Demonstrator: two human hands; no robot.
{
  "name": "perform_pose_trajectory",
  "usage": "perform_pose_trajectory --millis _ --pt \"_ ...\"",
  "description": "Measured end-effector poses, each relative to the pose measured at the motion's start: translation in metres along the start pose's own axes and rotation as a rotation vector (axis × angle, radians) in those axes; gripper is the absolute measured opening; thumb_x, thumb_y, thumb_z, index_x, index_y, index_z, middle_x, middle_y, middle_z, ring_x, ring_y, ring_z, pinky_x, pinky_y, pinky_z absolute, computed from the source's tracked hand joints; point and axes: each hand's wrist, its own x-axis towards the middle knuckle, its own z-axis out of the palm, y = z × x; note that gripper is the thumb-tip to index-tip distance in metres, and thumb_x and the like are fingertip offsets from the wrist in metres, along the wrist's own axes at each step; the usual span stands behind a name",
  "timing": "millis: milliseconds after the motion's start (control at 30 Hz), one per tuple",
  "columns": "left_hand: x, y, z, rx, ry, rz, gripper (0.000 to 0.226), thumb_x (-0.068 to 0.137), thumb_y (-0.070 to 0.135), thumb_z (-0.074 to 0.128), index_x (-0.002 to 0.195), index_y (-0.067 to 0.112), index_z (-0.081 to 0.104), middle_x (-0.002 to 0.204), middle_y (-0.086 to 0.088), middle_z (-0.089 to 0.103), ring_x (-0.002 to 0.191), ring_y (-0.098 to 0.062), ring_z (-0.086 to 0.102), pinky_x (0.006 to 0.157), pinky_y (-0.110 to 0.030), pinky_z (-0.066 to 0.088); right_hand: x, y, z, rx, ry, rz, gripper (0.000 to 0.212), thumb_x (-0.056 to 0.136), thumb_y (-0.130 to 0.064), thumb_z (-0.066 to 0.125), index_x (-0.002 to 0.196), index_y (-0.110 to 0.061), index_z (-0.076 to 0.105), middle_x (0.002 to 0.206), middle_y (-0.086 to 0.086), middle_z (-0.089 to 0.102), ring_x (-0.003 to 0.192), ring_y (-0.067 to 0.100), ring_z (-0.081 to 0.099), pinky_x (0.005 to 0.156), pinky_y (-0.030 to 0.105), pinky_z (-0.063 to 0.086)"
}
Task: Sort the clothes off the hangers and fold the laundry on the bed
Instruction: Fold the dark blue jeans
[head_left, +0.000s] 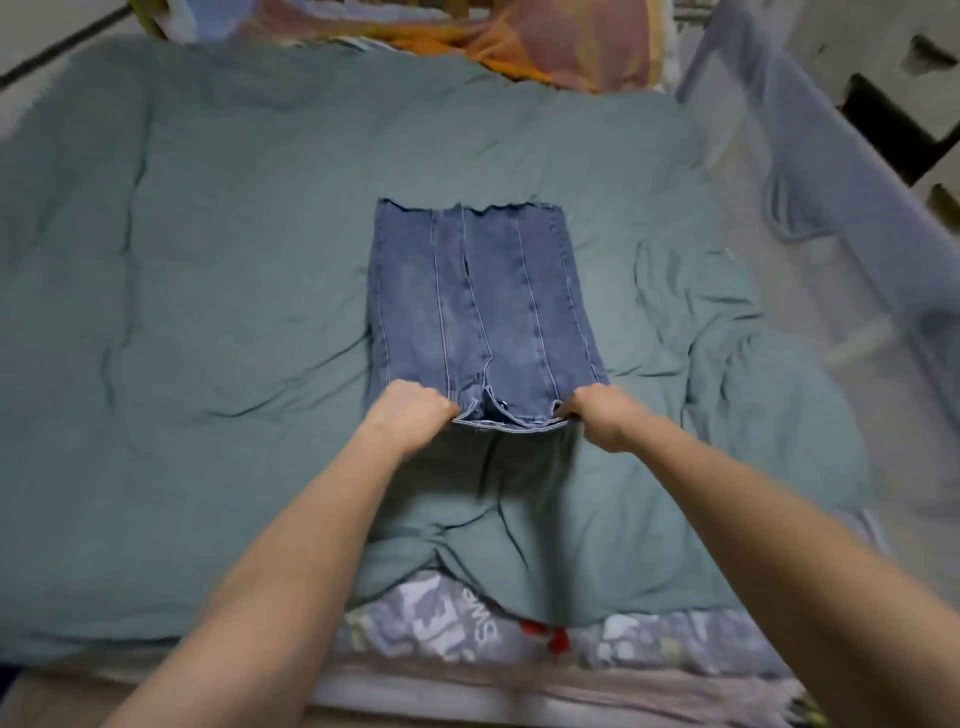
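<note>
A pair of blue jeans (480, 312) lies at the middle of the bed, on a teal duvet (208, 286), folded lengthwise with the legs doubled over. The near edge, apparently the waistband with a metal stud showing, is raised slightly off the cover.

The left hand (408, 418) grips the near left corner of the denim, fingers curled around the edge. The right hand (602, 418) grips the near right corner in the same manner. Motion blur softens both hands, so the exact finger placement cannot be confirmed.

Step in hand: folding, judged to be midway on this garment. The hangers are not in view.

The next move likely calls for carrying the near edge forward toward the frayed far hem, keeping both corners level so the layers stay aligned, then pressing the fold flat. The stiff seams may resist a clean crease.

A patterned pillow (545, 47) sits at the head of the bed; a printed sheet (441, 634) shows at the foot.
</note>
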Motion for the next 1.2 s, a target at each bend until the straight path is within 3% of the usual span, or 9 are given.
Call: perform_pose_trajectory --millis 167,267,333,433,600,833,1000,1200 --pt "-0.049 0.039 0.013 -0.078 -0.134 0.149 0.023 0.097 0.025 0.045 0.110 0.021 0.063 0.113 -0.007 0.068 0.106 -0.029 0.063 0.078 -0.030 0.043 -0.045 -0.013 0.033 0.029 -0.241 -0.069 0.050 0.081 0.001 0.047 0.123 -0.021 0.061 0.120 0.008 0.063 0.110 0.029 0.057 0.088 0.031 0.045" --pt "-0.054 0.032 0.023 -0.235 -0.243 0.101 0.025 0.095 0.038 0.049 0.109 0.025 0.065 0.113 -0.005 0.068 0.107 -0.027 0.062 0.076 -0.029 0.043 -0.044 -0.016 0.044 0.055 -0.407 -0.051 0.013 0.081 -0.007 0.054 0.082 -0.017 0.061 0.083 0.007 0.062 0.082 0.025 0.058 0.077 0.032 0.051" --pt "-0.042 0.011 0.022 -0.308 -0.252 0.016 0.029 0.096 0.044 0.049 0.116 0.029 0.064 0.119 -0.001 0.066 0.113 -0.024 0.060 0.084 -0.031 0.046 -0.031 -0.016 0.034 0.136 -0.332 -0.014 0.013 0.086 -0.010 0.052 0.079 -0.011 0.063 0.082 0.011 0.062 0.083 0.028 0.058 0.078 0.033 0.049" --pt "-0.015 -0.023 0.023 -0.365 -0.182 -0.115 0.029 0.097 0.043 0.048 0.117 0.030 0.063 0.122 -0.001 0.065 0.114 -0.025 0.060 0.087 -0.034 0.047 -0.001 -0.012 0.019 0.287 -0.093 0.057 0.029 0.090 -0.010 0.049 0.110 -0.012 0.070 0.112 0.012 0.069 0.107 0.030 0.062 0.090 0.032 0.046" --pt "0.035 -0.078 0.042 -0.447 -0.179 -0.324 0.028 0.096 0.037 0.047 0.119 0.028 0.063 0.123 -0.002 0.065 0.115 -0.027 0.059 0.089 -0.036 0.047 0.075 -0.011 -0.007 0.415 0.113 0.054 0.032 0.089 -0.009 0.048 0.112 -0.013 0.070 0.115 0.008 0.069 0.110 0.028 0.061 0.094 0.032 0.045" --pt "0.121 -0.160 0.103 -0.719 -0.115 -0.531 0.045 0.095 0.029 0.055 0.135 0.011 0.050 0.136 -0.017 0.053 0.125 -0.033 0.050 0.103 -0.041 0.042 0.219 -0.027 -0.038 0.400 0.253 0.011 0.029 0.090 -0.012 0.047 0.109 -0.012 0.069 0.110 0.014 0.069 0.106 0.036 0.060 0.087 0.039 0.049" --pt "0.183 -0.207 0.153 -0.857 -0.041 -0.640 0.054 0.096 0.033 0.054 0.143 0.009 0.040 0.145 -0.017 0.041 0.131 -0.032 0.044 0.108 -0.038 0.037 0.322 -0.029 -0.046 0.365 0.315 0.035 0.030 0.093 -0.017 0.046 0.118 -0.011 0.063 0.115 0.014 0.066 0.108 0.036 0.058 0.086 0.039 0.047" --pt "0.259 -0.264 0.200 -1.068 0.007 -0.681 0.056 0.094 0.032 0.057 0.140 0.004 0.043 0.140 -0.020 0.048 0.128 -0.031 0.049 0.106 -0.034 0.039 0.420 -0.027 -0.052 0.332 0.305 0.095 0.036 0.097 -0.022 0.046 0.130 -0.010 0.052 0.130 0.014 0.057 0.117 0.032 0.053 0.093 0.041 0.046"
